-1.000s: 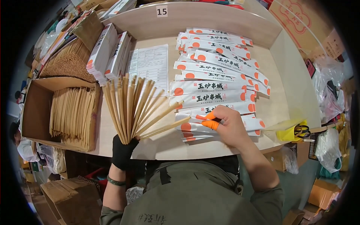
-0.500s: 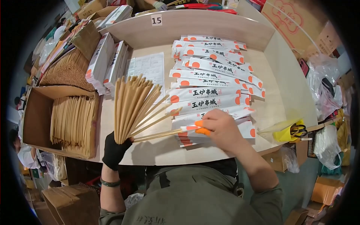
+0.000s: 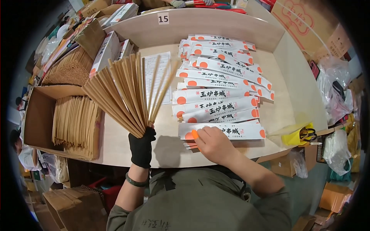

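Observation:
My left hand [image 3: 142, 148], in a black glove, is closed round the lower ends of a fanned bundle of wooden chopsticks [image 3: 129, 96]. Their upper ends spread out over the table's left half. My right hand [image 3: 216, 145] wears orange finger covers and has its fingers bent over the left end of a white paper chopstick sleeve [image 3: 246, 131]. That sleeve lies on top of a stack near the table's front edge. Beyond it, overlapping sleeves with red dots [image 3: 214, 94] form a long pile running to the back.
On the left stands a cardboard box [image 3: 34, 115] of chopsticks, with another chopstick heap [image 3: 71, 67] behind. Bundled sleeves [image 3: 106, 50] and a printed sheet [image 3: 165, 79] lie beyond my left hand. A yellow pouch [image 3: 291, 138] holds scissors at the right edge. Another person's gloved hand [image 3: 178, 4] shows at the top.
The sleeve with chopsticks partly in it has left my right hand; another sleeve lies on the pile. My right hand moved left to the near stack. My left hand moved right, tilting the bundle leftward.

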`<control>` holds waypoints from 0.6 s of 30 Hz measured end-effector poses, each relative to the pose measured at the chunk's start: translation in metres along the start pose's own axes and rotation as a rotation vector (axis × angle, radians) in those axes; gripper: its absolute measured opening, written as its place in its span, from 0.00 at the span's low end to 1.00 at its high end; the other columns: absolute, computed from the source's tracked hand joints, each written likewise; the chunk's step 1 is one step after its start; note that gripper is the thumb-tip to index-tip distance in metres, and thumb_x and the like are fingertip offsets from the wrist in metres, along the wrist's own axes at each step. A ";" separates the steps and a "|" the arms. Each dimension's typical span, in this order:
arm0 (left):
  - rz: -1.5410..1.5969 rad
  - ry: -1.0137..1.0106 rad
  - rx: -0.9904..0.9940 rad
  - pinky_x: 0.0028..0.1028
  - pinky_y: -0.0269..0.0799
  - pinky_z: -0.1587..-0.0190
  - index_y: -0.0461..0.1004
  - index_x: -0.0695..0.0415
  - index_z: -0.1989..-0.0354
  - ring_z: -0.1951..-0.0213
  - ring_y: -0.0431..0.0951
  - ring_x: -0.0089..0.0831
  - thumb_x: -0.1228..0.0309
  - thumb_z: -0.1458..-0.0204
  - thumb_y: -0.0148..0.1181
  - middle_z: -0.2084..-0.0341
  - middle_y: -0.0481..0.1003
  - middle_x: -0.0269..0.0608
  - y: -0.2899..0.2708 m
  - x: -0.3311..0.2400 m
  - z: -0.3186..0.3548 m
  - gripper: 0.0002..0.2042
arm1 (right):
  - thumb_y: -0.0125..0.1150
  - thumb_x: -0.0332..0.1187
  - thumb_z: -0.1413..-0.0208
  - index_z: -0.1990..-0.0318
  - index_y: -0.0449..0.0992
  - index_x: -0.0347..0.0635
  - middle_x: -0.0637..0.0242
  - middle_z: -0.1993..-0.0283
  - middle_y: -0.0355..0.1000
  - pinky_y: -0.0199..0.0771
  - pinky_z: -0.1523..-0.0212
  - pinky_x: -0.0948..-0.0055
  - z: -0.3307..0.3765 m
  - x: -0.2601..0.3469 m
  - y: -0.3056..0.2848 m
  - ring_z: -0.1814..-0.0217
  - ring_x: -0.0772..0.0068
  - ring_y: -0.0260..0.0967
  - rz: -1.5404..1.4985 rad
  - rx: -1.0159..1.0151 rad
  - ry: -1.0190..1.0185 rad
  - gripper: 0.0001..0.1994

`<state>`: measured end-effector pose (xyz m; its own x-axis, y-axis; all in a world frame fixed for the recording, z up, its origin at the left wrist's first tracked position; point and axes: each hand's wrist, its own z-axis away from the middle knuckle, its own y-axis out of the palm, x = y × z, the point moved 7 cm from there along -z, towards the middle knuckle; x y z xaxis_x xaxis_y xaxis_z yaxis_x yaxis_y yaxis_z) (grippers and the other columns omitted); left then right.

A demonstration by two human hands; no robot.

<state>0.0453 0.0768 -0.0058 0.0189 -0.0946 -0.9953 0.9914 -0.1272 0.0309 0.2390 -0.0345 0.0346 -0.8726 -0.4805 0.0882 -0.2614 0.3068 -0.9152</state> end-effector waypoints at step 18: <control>-0.565 -0.002 0.045 0.27 0.72 0.66 0.76 0.64 0.66 0.70 0.77 0.26 0.72 0.54 0.67 0.73 0.79 0.38 -0.068 0.003 0.017 0.10 | 0.69 0.26 0.53 0.74 0.73 0.36 0.72 0.74 0.63 0.60 0.73 0.80 0.009 -0.075 -0.018 0.73 0.85 0.58 -1.080 -0.162 0.874 0.08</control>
<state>-0.0243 0.0684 -0.0090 -0.5129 -0.0013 -0.8585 0.8411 -0.2008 -0.5022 0.3129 -0.0107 0.0408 -0.1680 0.1054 0.9801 -0.9528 0.2377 -0.1889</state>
